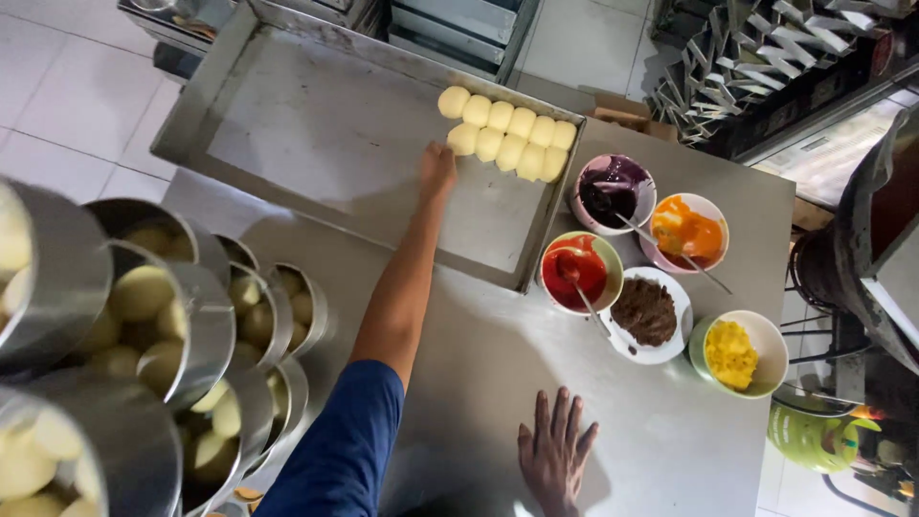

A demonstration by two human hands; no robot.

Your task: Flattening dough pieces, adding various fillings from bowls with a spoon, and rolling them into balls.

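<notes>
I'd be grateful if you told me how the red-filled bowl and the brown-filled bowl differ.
The red-filled bowl has a green rim and a spoon in it; the brown-filled bowl is white and has no spoon. The red filling looks glossy and smooth, the brown one matte and crumbly. Both are round and sit on the steel table.

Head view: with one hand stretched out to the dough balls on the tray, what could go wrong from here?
1. The left hand reaches far across the metal tray to the soft dough balls; a clumsy touch could dent or shift the neat rows.
2. The filling bowls sit close to the tray's corner with spoon handles sticking out; an arm could catch one and spill.
3. The right hand lies flat on the table, perhaps taking weight.
</notes>
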